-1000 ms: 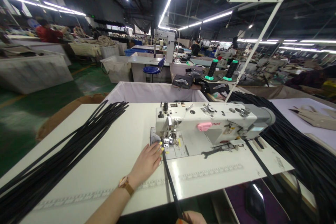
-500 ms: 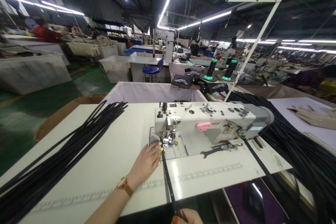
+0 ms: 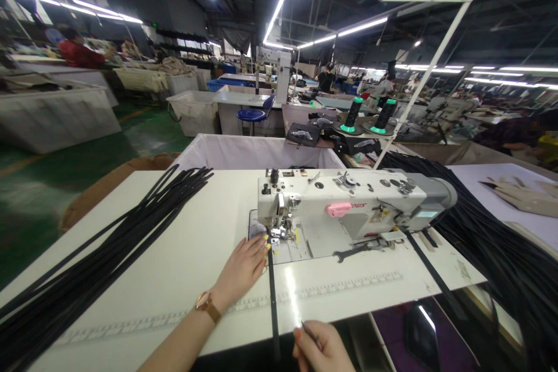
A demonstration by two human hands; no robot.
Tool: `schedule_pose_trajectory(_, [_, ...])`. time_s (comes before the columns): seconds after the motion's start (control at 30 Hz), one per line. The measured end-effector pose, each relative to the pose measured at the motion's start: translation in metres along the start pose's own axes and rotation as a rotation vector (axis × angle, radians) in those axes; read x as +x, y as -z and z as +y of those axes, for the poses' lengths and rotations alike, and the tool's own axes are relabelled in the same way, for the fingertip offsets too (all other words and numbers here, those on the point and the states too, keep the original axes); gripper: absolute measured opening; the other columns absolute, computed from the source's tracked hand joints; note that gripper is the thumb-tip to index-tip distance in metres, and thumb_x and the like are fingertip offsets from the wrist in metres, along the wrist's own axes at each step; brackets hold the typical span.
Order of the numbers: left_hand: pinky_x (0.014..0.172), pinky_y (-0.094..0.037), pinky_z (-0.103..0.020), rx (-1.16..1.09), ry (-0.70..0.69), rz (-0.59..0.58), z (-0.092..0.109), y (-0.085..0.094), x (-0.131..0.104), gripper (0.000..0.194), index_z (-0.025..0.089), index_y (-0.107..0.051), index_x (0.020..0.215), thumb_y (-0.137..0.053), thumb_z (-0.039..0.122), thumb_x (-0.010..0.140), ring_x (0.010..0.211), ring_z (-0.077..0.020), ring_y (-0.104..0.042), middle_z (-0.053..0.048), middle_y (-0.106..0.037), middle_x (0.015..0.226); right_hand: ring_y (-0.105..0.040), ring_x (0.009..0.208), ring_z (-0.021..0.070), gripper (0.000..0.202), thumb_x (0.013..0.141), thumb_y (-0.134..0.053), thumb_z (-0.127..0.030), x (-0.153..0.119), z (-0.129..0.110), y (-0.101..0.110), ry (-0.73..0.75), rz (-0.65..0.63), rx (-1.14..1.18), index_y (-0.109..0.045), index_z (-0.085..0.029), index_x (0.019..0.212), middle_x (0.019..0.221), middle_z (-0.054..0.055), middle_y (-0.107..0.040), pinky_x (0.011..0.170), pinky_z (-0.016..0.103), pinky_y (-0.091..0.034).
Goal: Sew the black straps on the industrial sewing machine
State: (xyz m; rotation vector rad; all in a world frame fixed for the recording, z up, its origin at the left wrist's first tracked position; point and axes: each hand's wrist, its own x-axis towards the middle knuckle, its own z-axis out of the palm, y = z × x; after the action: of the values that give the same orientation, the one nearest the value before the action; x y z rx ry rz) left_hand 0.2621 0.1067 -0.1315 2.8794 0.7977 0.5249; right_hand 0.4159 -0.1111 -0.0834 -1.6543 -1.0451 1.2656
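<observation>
My left hand (image 3: 247,264) lies on the machine bed with fingers stretched out, their tips at the edge of a narrow black strap (image 3: 273,296). That strap runs from under the presser foot (image 3: 279,233) of the white sewing machine (image 3: 314,200) toward me and hangs over the front table edge. Just right of the strap, at the table's edge, my right hand (image 3: 322,346) is closed around a thin, dark, pointed tool (image 3: 310,334). Its exact kind is too small to make out. The right hand is apart from the strap.
A bundle of black straps (image 3: 131,226) lies on the left of the table. More black straps (image 3: 483,244) hang at the right. A wrench (image 3: 351,251) rests on the machine bed. Two thread cones (image 3: 351,115) and a white fabric-lined bin (image 3: 253,151) stand behind.
My right hand has let go of the strap's near end and moved slightly right and up; the thin tool now shows in it. The strap hangs straighter. My left hand has stayed put.
</observation>
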Motion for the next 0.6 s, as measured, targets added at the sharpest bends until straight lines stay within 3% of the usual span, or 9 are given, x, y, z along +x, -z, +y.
schedule_pose_trajectory(0.13, [0.110, -0.035, -0.053, 0.008, -0.003, -0.004, 0.000, 0.000, 0.000, 0.038, 0.022, -0.056, 0.132, -0.042, 0.028, 0.098, 0.134, -0.0279, -0.043, -0.005, -0.049, 0.145, -0.053, 0.057, 0.0141, 0.045, 0.095, -0.041, -0.047, 0.028, -0.008, 0.016, 0.188, 0.192, -0.360, -0.054, -0.019, 0.062, 0.053, -0.001, -0.054, 0.060, 0.025, -0.037])
schedule_pose_trajectory(0.3, [0.110, -0.035, -0.054, -0.007, 0.008, 0.005, 0.000, -0.001, 0.000, 0.038, 0.023, -0.055, 0.133, -0.043, 0.026, 0.098, 0.134, -0.0270, -0.043, -0.005, -0.050, 0.145, -0.055, 0.058, 0.0149, 0.031, 0.092, -0.043, -0.030, 0.065, 0.014, 0.019, 0.336, 0.405, -0.769, -0.054, -0.020, 0.065, 0.061, 0.001, -0.060, 0.056, 0.026, -0.030])
schedule_pose_trajectory(0.6, [0.111, -0.034, -0.054, -0.023, 0.018, 0.017, -0.001, -0.003, 0.001, 0.037, 0.022, -0.055, 0.132, -0.042, 0.028, 0.098, 0.133, -0.0264, -0.044, -0.006, -0.052, 0.142, -0.058, 0.055, 0.0142, 0.030, 0.093, -0.042, -0.030, 0.073, 0.031, 0.018, 0.437, 0.462, -0.872, -0.056, -0.020, 0.068, 0.060, 0.001, -0.062, 0.054, 0.025, -0.029])
